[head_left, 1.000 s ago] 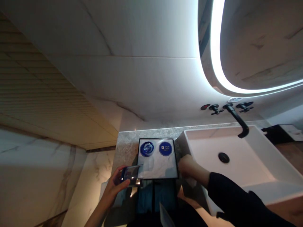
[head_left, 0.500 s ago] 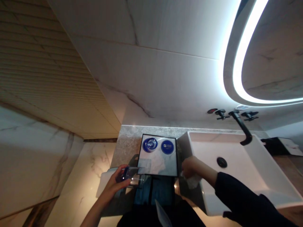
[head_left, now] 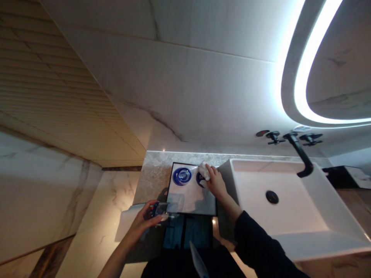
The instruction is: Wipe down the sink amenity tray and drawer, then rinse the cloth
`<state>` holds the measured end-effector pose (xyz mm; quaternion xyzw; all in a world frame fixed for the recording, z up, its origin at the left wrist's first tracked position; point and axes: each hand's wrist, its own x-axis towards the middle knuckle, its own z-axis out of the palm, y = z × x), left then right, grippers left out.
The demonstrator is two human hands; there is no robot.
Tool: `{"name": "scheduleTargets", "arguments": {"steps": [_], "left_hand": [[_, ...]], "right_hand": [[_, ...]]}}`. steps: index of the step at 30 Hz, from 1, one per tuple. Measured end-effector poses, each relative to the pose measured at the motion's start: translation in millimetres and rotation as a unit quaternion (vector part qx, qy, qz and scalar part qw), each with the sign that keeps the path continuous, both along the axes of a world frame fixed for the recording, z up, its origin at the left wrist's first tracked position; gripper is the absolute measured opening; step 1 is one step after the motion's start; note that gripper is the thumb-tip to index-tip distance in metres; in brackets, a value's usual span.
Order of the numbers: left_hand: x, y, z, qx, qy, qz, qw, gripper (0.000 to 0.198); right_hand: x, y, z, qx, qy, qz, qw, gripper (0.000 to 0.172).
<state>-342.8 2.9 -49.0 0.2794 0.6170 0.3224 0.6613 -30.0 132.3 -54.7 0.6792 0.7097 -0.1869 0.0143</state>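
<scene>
My left hand [head_left: 146, 217] is wrapped round a clear drinking glass [head_left: 165, 211], tilted on its side near the front left corner of the tray. Something blue shows at the glass's base, by my fingers. My right hand [head_left: 216, 184] grips a crumpled white tissue [head_left: 204, 170] over the tray's far right corner. Under it, a round dark blue coaster [head_left: 199, 179] is partly hidden. The black-edged white tray [head_left: 188, 199] lies on the counter. At its far left, a second clear glass [head_left: 182, 175] appears to stand on another blue coaster.
Right of the tray stands a white rectangular basin [head_left: 290, 216] with a black drain and a black wall tap [head_left: 303, 156]. A black box [head_left: 344, 177] sits beyond it. The grey stone counter [head_left: 153, 173] meets the wall behind. Below hangs a lit mirror [head_left: 333, 88].
My right hand has moved from beside the basin's left edge up and left onto the far right coaster, carrying the tissue. The left hand still holds the glass in nearly the same place.
</scene>
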Motion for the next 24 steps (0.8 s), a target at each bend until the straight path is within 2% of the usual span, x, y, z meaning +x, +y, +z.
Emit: {"name": "scheduleTargets", "arguments": {"steps": [2, 4, 6, 8, 10, 12, 15, 17, 20, 24], "left_hand": [[3.0, 2.0, 6.6, 0.004, 0.003, 0.018, 1.000, 0.067], [4.4, 2.3, 13.4, 0.015, -0.010, 0.034, 0.999, 0.065], [2.9, 0.4, 18.0, 0.022, -0.017, 0.048, 0.998, 0.064], [-0.9, -3.1, 19.6, 0.024, -0.007, 0.059, 0.998, 0.065], [-5.1, -6.5, 19.2, 0.024, 0.007, 0.065, 0.998, 0.066], [-7.1, -7.8, 18.7, 0.021, 0.013, 0.064, 0.998, 0.067], [-5.1, -5.0, 20.3, 0.022, 0.022, 0.069, 0.997, 0.067], [-1.9, -1.8, 22.4, 0.022, 0.026, 0.069, 0.997, 0.069], [2.1, 1.4, 25.0, 0.023, 0.015, 0.066, 0.997, 0.072], [5.4, 1.9, 26.0, 0.019, 0.001, 0.080, 0.997, 0.072]], "right_hand": [[-13.1, -3.2, -10.5, 0.008, -0.015, 0.014, 1.000, 0.067], [-19.7, -17.9, -14.1, -0.010, -0.032, 0.071, 0.997, 0.073], [-17.6, -34.8, -9.1, -0.048, -0.035, 0.144, 0.988, 0.078], [-9.9, -41.2, 3.0, -0.087, -0.028, 0.193, 0.977, 0.075], [-4.3, -30.5, 16.9, -0.099, -0.025, 0.192, 0.976, 0.066], [-6.0, -6.4, 26.0, -0.072, -0.046, 0.173, 0.981, 0.063], [-17.7, 31.4, 25.0, -0.050, -0.066, 0.196, 0.977, 0.066], [-20.8, 45.0, 19.5, -0.064, -0.064, 0.228, 0.969, 0.066], [-7.5, 44.2, 17.0, -0.076, -0.084, 0.221, 0.969, 0.062], [19.8, 26.6, 27.0, -0.079, -0.136, 0.129, 0.979, 0.062]]}}
